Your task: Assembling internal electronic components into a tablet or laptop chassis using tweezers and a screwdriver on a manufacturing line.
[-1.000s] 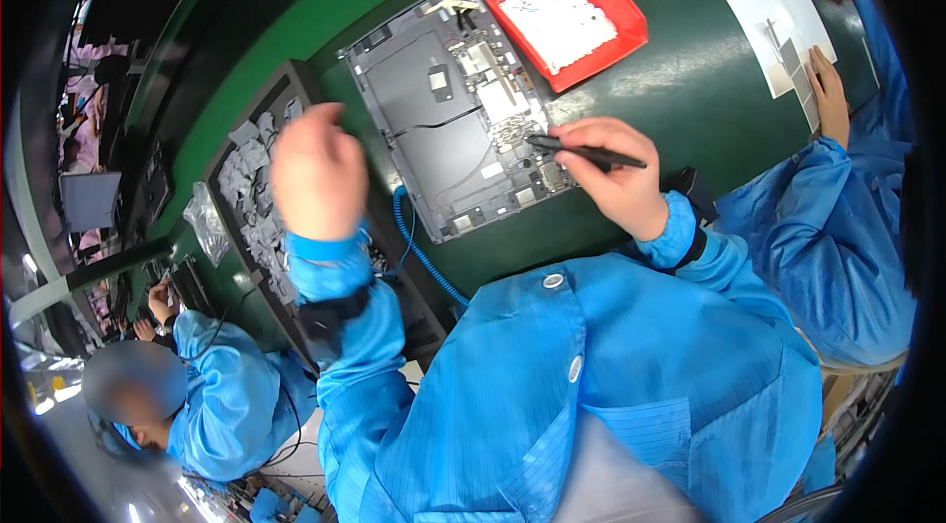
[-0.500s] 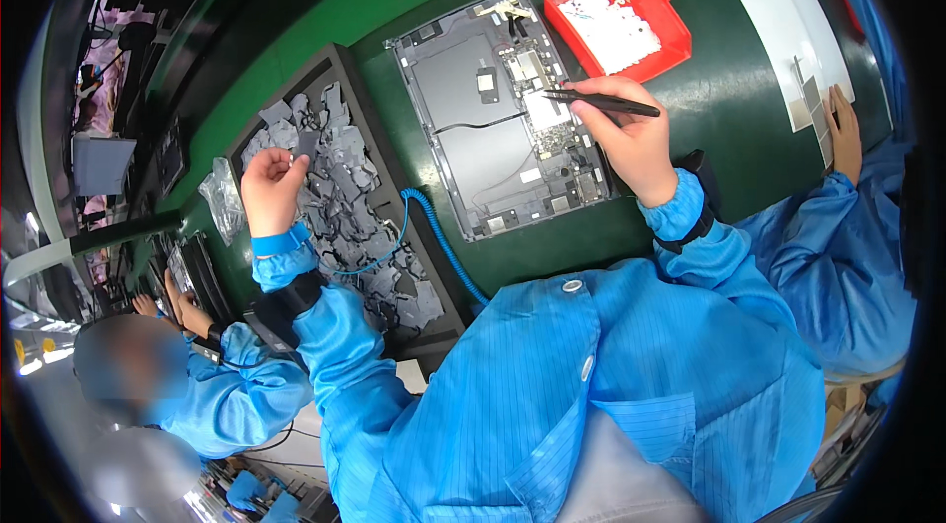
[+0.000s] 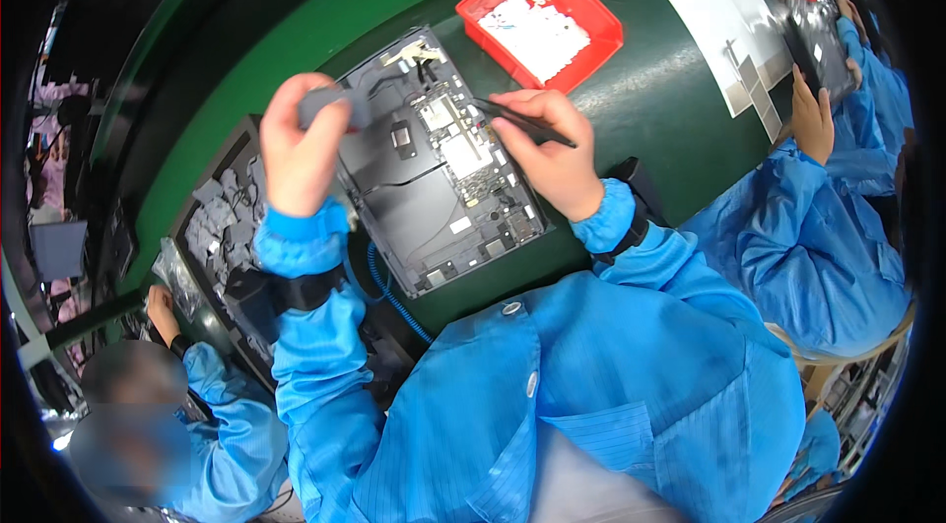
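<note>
Two hands over a green bench (image 3: pixel 650 119) (crowded line): left hand (image 3: pixel 301 144) pinches grey piece (image 3: pixel 330 104), right hand (image 3: pixel 552 154) grips tweezers (image 3: pixel 522 124).

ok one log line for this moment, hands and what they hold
left hand: holds small grey piece | right hand: holds black tweezers over opened device | red bin behind

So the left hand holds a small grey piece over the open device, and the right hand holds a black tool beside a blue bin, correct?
Not quite: the bin is red, as the head view shows. The left hand does hold a small grey piece over the open device, and the right hand holds a black tool.
</note>
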The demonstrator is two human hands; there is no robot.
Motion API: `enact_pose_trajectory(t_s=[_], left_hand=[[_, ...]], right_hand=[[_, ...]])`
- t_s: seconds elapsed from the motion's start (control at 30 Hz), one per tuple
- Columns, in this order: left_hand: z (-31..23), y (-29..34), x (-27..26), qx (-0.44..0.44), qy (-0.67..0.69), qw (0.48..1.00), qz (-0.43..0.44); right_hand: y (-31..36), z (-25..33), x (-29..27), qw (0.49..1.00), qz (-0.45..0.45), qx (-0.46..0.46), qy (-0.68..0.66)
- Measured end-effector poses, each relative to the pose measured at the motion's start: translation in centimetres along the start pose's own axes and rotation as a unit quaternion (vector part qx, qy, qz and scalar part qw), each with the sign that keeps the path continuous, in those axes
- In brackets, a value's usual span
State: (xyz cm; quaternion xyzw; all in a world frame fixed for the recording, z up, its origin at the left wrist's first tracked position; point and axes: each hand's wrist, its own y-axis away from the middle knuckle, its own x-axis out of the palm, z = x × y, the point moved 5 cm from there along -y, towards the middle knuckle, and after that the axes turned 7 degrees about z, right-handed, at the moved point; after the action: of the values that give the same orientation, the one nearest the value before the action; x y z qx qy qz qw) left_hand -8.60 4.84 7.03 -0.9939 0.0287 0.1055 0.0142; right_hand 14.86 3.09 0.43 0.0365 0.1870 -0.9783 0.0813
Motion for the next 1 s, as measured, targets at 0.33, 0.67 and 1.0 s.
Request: enact_pose_trajectory(t_s=[0.33, 0.67, 1.0], left_hand=[[5.4, -2.9, 4.8, -0.114, 0.102, 0.987, 0.053], [5.6, -2.6, 4.4, -0.122, 0.121, 0.985, 0.01], [5.6, -2.7, 4.7, -0.125, 0.116, 0.985, 0.023]], right_hand=[[-1.1, -1.1, 1.9, 0.997, 0.003, -0.041, 0.07], [-1.0, -0.2, 2.3, 0.992, 0.024, -0.058, 0.108], [-0.6, -1.2, 1.7, 0.988, -0.024, 0.112, -0.108]])
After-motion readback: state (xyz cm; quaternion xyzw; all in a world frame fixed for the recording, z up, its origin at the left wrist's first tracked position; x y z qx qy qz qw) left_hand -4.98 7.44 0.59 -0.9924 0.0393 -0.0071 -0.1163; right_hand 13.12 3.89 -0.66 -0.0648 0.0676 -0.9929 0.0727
